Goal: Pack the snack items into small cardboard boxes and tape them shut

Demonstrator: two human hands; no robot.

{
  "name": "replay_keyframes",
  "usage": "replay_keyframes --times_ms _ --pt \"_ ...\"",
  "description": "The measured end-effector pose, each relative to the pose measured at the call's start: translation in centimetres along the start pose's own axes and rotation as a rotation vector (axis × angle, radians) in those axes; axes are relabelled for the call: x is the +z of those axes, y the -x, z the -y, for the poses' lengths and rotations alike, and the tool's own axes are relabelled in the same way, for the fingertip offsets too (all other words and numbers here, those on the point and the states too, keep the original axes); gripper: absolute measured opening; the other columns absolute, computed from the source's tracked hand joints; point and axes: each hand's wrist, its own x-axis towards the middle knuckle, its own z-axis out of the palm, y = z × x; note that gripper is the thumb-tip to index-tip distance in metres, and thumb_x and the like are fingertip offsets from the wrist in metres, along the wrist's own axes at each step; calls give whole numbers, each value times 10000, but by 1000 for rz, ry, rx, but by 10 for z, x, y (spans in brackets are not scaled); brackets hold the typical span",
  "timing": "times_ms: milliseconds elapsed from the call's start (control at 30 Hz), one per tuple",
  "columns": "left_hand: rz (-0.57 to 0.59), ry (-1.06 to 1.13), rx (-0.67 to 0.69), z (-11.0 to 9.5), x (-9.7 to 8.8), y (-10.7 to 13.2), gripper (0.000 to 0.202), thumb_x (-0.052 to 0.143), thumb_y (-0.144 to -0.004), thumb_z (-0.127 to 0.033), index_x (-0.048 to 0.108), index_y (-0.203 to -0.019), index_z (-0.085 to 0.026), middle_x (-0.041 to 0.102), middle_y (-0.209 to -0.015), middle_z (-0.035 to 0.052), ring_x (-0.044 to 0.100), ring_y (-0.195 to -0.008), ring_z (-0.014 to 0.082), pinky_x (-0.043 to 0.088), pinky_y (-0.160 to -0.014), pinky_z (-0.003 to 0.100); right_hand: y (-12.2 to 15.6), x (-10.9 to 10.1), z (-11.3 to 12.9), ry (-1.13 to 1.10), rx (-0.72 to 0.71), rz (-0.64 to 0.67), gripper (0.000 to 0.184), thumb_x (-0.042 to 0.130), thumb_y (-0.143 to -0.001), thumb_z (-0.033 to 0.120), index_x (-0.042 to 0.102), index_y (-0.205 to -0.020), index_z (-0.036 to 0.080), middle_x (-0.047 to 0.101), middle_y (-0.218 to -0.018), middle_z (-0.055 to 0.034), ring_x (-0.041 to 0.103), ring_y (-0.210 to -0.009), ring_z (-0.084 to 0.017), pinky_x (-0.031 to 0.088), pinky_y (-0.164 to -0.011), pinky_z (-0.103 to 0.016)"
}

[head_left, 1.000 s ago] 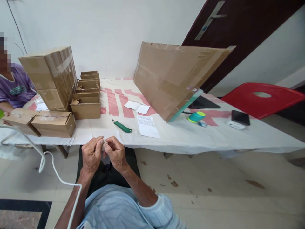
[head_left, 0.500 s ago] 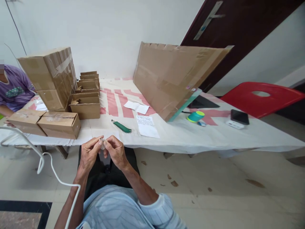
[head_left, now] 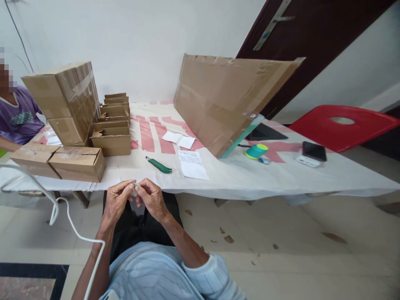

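My left hand (head_left: 116, 204) and my right hand (head_left: 152, 199) meet over my lap, just below the table's front edge. Both pinch a small pale object (head_left: 134, 190) between thumbs and fingertips; it is too small to name. On the table (head_left: 237, 177) just beyond lie a green-handled knife (head_left: 159, 165) and a white sheet (head_left: 192, 163) with printed marks.
Cardboard boxes (head_left: 75, 162) lie at the table's left, with a taller taped box (head_left: 62, 100) and a row of small cartons (head_left: 112, 133) behind. A large cardboard sheet (head_left: 225, 100) leans at centre. A tape roll (head_left: 256, 151), phone (head_left: 314, 151), red chair (head_left: 340, 127) and a seated person (head_left: 15, 116) are around. A white cable (head_left: 62, 212) hangs at left.
My hands stay together on the small object, with the fingers shifting slightly. The view has drifted a little.
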Motion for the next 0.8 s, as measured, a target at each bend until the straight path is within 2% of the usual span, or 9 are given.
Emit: replay_keyframes --times_ms 167,367,500,567,700,800 --pt "59 18 -17 -2 -6 -1 555 776 -866 -652 880 -1004 -124 776 -725 69 659 -579 166 571 -609 284 0 -1 1 12 15 23 520 735 -875 733 588 -816 237 632 -548 54 562 -431 -117 510 -459 -244" --pt "49 25 -10 -2 -10 -2 497 848 -823 -599 877 -984 -130 777 -728 58 671 -576 154 582 -602 267 0 -1 6 129 -38 59 422 717 -928 633 615 -831 236 642 -597 48 571 -497 -119 505 -519 -250" --pt "57 57 -3 2 -9 -2 525 837 -843 -601 874 -1063 -126 765 -693 54 680 -608 159 593 -627 273 -3 -7 5 231 -137 38 316 733 -926 539 657 -861 239 673 -664 36 584 -559 -133 517 -583 -268" --pt "73 86 -7 3 -11 -2 523 863 -827 -580 871 -1098 -132 794 -758 68 684 -622 152 604 -654 282 -4 -9 5 297 -202 13 264 750 -918 495 689 -886 241 698 -712 26 602 -603 -143 532 -636 -282" --pt "61 198 -40 6 -13 -1 564 941 -744 -529 856 -1153 -151 845 -1008 122 734 -717 169 636 -734 317 -4 -10 6 363 -302 -10 209 779 -917 455 732 -934 253 764 -855 -12 663 -727 -175 572 -737 -308" --pt "46 239 -28 7 -13 0 523 985 -690 -470 866 -1080 -143 842 -1027 131 780 -863 224 646 -822 340 -2 -11 5 350 -303 -13 238 832 -877 454 736 -983 264 776 -916 -26 684 -786 -195 603 -795 -336"
